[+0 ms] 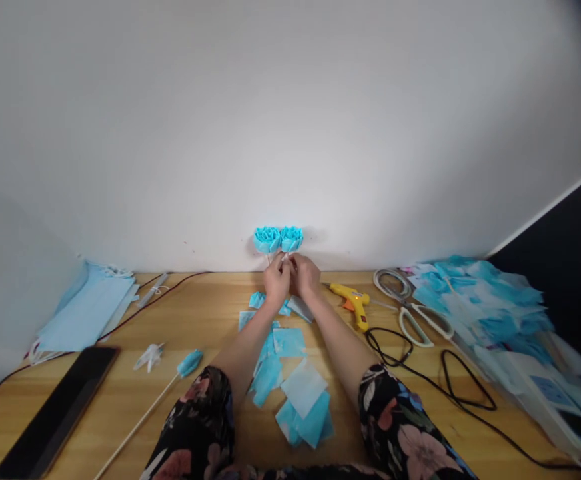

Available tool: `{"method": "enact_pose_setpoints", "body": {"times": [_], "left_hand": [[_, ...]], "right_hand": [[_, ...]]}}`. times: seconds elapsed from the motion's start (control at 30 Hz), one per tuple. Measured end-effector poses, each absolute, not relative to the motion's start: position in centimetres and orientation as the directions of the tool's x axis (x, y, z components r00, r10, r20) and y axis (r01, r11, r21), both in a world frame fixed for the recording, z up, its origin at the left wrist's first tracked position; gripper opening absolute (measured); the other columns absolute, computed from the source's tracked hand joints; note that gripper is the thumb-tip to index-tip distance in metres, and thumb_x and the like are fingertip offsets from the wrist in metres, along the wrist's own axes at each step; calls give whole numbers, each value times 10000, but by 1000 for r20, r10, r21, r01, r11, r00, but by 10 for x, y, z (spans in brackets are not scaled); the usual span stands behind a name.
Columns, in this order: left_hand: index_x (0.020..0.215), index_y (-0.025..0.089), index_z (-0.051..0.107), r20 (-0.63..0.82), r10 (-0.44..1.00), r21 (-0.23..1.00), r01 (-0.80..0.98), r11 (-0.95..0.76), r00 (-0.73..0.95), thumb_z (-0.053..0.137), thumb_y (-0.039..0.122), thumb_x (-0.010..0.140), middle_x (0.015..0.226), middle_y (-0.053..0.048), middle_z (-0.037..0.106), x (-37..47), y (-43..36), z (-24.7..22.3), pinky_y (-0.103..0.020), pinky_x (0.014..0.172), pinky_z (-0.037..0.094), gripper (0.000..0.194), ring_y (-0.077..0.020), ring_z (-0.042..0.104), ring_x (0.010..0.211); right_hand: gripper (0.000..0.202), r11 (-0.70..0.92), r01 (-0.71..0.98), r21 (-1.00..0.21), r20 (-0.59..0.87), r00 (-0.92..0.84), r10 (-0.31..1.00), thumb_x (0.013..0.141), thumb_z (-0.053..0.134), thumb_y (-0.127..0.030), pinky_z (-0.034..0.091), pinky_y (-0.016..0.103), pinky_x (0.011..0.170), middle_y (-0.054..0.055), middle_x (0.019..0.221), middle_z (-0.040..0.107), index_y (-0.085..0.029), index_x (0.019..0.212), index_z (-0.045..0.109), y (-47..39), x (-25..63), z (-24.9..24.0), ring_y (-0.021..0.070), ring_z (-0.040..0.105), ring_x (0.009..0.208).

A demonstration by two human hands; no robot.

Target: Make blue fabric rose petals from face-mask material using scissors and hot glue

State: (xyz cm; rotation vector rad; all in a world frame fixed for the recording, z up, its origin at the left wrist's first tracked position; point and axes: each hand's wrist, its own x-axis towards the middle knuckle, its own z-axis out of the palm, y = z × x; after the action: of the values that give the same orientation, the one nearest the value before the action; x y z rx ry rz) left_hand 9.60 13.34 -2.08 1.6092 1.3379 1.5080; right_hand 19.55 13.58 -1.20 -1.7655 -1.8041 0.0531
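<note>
Two finished blue paper flowers (278,239) are held upright at the far table edge, left hand (276,280) and right hand (304,275) closed round their stems; many cut blue squares (298,393) remain unused nearby, so more flowers seem left

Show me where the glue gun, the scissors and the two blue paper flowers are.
Glue gun (353,300): head view, on its yellow body.
Scissors (415,325): head view, on a white handle loop.
Blue paper flowers (278,239): head view, between the two blooms.
</note>
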Motion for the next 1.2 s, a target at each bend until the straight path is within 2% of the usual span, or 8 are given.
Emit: {"method": "enact_pose_setpoints", "body": {"times": [0.17, 0.4, 0.57, 0.7, 0.77, 0.93, 1.07, 1.2], "left_hand": [[1078, 181, 728, 418, 899, 902, 180, -393, -131, 562, 263, 890, 654, 17, 617, 99, 136, -28, -236, 632, 463, 263, -142, 567, 624], [1131, 174, 725, 392, 906, 917, 149, -371, -156, 590, 233, 857, 651, 13, 633, 99, 138, -29, -253, 673, 514, 311, -154, 611, 650], [1116, 180, 716, 389, 907, 919, 133, -371, -161, 555, 200, 865, 752, -19, 708, 98, 137, -27, -278, 722, 538, 299, -163, 650, 697], [999, 169, 719, 409, 900, 912, 102, -397, -151, 520, 180, 877, 932, -66, 759, 100, 135, -26, -282, 798, 543, 234, -169, 697, 831], [949, 167, 719, 425, 894, 905, 95, -415, -145, 511, 173, 876, 957, -69, 763, 100, 133, -25, -283, 830, 536, 221, -172, 703, 883], [928, 170, 722, 452, 883, 891, 108, -441, -125, 513, 202, 882, 822, -35, 739, 103, 127, -18, -262, 740, 513, 216, -155, 663, 751], [949, 191, 741, 532, 845, 837, 189, -513, -64, 498, 174, 874, 814, -28, 739, 107, 113, -4, -261, 711, 501, 254, -151, 642, 692], [952, 221, 771, 672, 734, 675, 322, -664, 103, 527, 144, 835, 796, -38, 738, 102, 99, 18, -286, 742, 504, 281, -175, 646, 710]], "right_hand": [[331, 138, 904, -405, 439, 60, 896, 1027, 417, -366, 370, 304, 751, 103, 949, 747, -177, 999, 687, 139, 197, -23, 220, 632, 867], [312, 161, 906, -392, 470, 47, 881, 1022, 445, -357, 361, 301, 740, 99, 909, 741, -175, 959, 690, 141, 200, -28, 215, 618, 838], [316, 146, 914, -378, 462, 49, 886, 1029, 444, -351, 352, 301, 727, 108, 909, 746, -166, 970, 693, 143, 200, -27, 216, 620, 816], [311, 128, 920, -371, 452, 58, 890, 1029, 441, -340, 347, 305, 721, 117, 918, 745, -151, 1008, 686, 144, 200, -28, 225, 625, 820], [294, 120, 922, -369, 448, 64, 892, 1021, 452, -324, 345, 304, 712, 122, 914, 743, -143, 1016, 684, 144, 201, -28, 225, 625, 816], [261, 143, 920, -365, 451, 40, 891, 1009, 463, -279, 365, 297, 720, 109, 914, 744, -143, 1026, 684, 144, 202, -28, 217, 638, 835], [256, 181, 918, -352, 451, -3, 893, 994, 464, -247, 383, 298, 723, 105, 881, 740, -141, 957, 694, 144, 203, -27, 209, 640, 812], [223, 213, 914, -346, 437, -44, 898, 959, 511, -231, 392, 297, 706, 99, 843, 735, -151, 883, 705, 145, 202, -27, 202, 628, 773]]}}
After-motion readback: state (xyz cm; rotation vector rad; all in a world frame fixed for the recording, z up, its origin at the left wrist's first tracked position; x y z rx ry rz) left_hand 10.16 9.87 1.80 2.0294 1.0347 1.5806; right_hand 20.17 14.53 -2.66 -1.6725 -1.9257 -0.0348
